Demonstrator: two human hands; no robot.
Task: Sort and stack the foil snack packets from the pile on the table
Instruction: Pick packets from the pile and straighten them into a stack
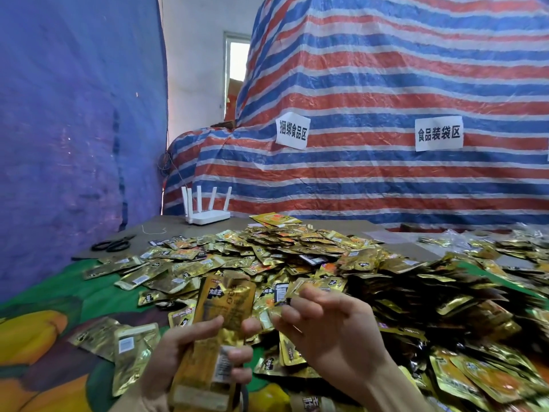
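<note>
A big pile of gold foil snack packets (297, 251) spreads over the table from the middle to the right edge. My left hand (178, 355) grips an upright stack of gold packets (219, 316) near the bottom centre, thumb and fingers wrapped round it. My right hand (332, 325) hovers just right of the stack, above the pile, fingers spread and curled, holding nothing. A few loose packets (130, 346) lie flat to the left of my left hand.
The table (44, 337) wears a green cloth with orange fruit print. Black scissors (114, 243) and a white router (208, 217) sit at the back left. A striped tarp (386, 114) with two paper signs rises behind; a blue tarp (74, 129) hangs on the left.
</note>
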